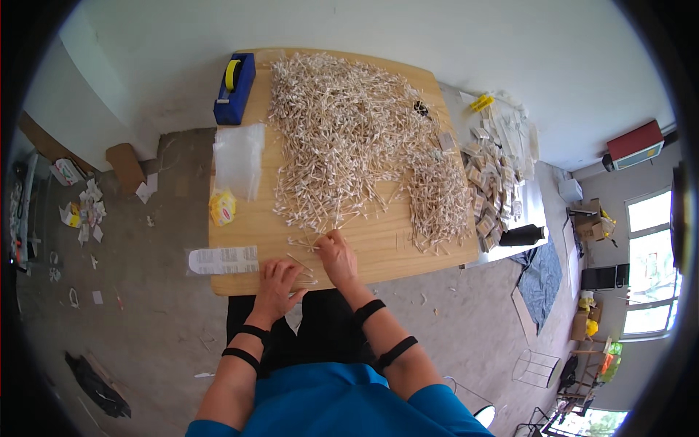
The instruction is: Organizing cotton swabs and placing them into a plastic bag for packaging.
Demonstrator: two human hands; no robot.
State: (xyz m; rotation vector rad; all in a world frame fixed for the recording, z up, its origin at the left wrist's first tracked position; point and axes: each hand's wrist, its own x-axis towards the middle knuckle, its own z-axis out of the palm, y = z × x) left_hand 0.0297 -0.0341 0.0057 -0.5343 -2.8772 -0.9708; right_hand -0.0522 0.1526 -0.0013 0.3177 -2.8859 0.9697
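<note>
A large heap of wooden cotton swabs (342,131) covers the far half of a light wooden table (378,251). My right hand (336,255) reaches to the heap's near edge, its fingertips pinching a few loose swabs (302,244). My left hand (277,284) rests near the table's front edge with fingers curled, touching a few swabs lying under it. A clear packet with a white printed label (222,259) lies just left of that hand. Both forearms wear black straps.
A blue tape dispenser (234,89) with a yellow roll stands at the far left corner. Clear plastic bags (239,156) and a small yellow packet (223,207) lie on the left side. Several filled small packets (491,175) pile up on the right; a black cylinder (523,235) stands beside them.
</note>
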